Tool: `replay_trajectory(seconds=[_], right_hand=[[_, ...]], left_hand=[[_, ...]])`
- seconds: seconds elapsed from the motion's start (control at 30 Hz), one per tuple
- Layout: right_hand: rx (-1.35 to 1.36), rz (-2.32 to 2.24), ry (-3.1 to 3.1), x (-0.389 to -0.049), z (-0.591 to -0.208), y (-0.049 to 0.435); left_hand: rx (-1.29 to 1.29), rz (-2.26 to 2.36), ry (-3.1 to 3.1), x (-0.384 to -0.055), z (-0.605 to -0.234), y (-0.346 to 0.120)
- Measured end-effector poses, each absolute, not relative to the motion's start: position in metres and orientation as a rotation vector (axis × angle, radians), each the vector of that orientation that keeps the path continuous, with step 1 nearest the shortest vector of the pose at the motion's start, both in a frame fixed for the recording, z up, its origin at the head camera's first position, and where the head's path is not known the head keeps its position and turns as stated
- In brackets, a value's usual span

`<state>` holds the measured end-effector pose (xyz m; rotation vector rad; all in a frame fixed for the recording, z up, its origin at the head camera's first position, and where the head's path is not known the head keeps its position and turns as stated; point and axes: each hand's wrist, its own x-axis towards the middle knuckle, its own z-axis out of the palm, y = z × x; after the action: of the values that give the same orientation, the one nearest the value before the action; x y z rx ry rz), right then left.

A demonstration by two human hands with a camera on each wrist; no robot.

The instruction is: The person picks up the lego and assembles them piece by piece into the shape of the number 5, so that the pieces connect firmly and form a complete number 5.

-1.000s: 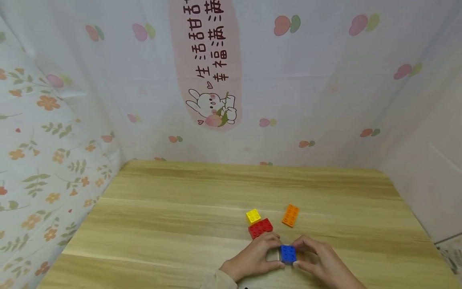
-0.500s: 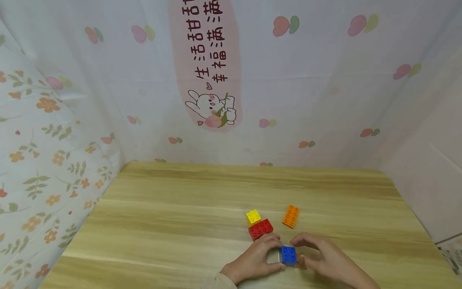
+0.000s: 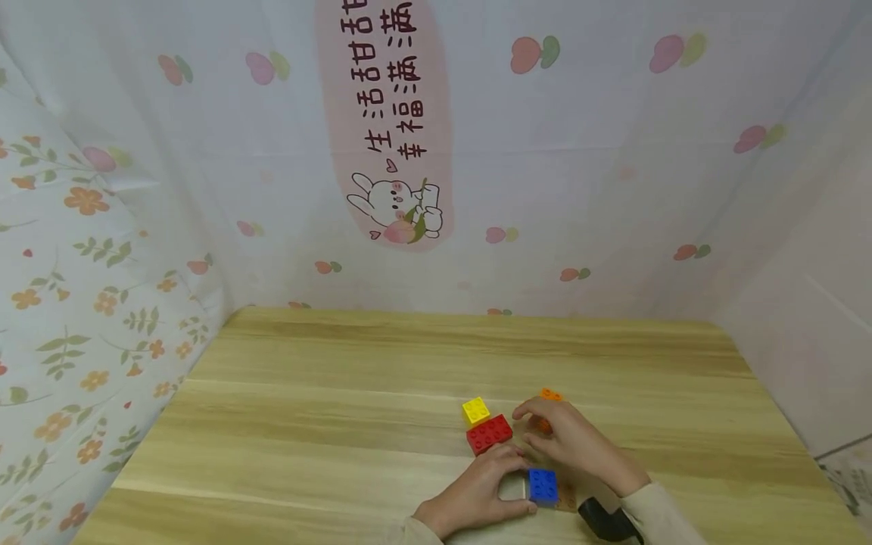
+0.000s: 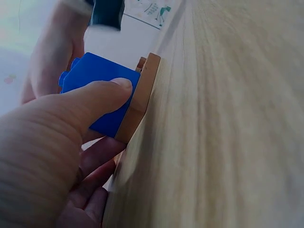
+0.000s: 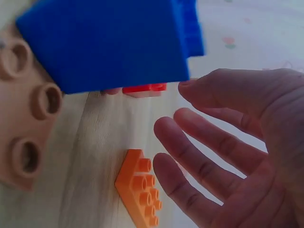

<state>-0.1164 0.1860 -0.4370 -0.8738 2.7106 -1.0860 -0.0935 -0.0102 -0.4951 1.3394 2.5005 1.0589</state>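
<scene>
My left hand (image 3: pixel 477 490) holds a blue building brick (image 3: pixel 543 487) near the front of the table. In the left wrist view its thumb presses one side of the brick, with fingers beneath. The blue brick is seated on a flat brown studded plate (image 4: pixel 137 100), whose studs (image 5: pixel 46 100) stick out beside it. My right hand (image 3: pixel 572 439) reaches past the blue brick with fingers spread and holds nothing. It partly covers a flat orange brick (image 3: pixel 550 394) in the head view. Just left of its fingertips lies a red brick (image 3: pixel 489 434).
A small yellow brick (image 3: pixel 476 411) lies against the back of the red one on the wooden table (image 3: pixel 306 409). Printed cloth (image 3: pixel 579 174) hangs behind the table and along its left side. A dark strap-like thing (image 3: pixel 605 521) is at the right wrist.
My right hand has let go of the blue brick and moved forward and left, over the orange brick's near part. The left hand keeps its hold on the blue brick.
</scene>
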Motion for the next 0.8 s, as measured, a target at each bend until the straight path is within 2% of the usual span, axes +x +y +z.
replay_trajectory(seconds=[0.57, 0.8], right_hand=[[-0.838, -0.921, 2.849, -0.129, -0.446, 0.185], [-0.91, -0.838, 2.858, -0.133, -0.448, 0.186]], left_hand=[[1.323, 1.096, 2.473, -0.093, -0.496, -0.012], [1.296, 1.079, 2.472, -0.093, -0.495, -0.012]])
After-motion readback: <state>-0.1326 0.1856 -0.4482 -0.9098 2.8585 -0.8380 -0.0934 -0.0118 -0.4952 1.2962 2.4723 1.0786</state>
